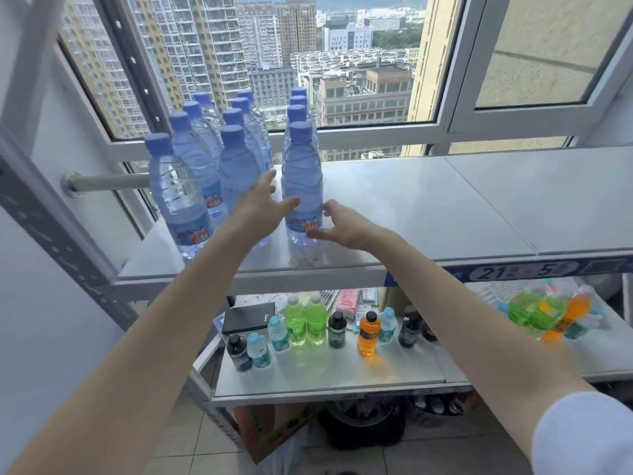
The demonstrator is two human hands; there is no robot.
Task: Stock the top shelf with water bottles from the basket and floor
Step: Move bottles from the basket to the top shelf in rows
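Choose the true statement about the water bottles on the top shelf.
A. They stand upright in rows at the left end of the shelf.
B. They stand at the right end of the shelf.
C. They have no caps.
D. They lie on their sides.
A: the water bottles stand upright, blue caps on, in three rows at the left end of the top shelf.

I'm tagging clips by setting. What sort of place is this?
Likely a small shop or mock store in a high-rise room: a metal shelf with a label strip, rows of water bottles, assorted drinks below, towers outside the window.
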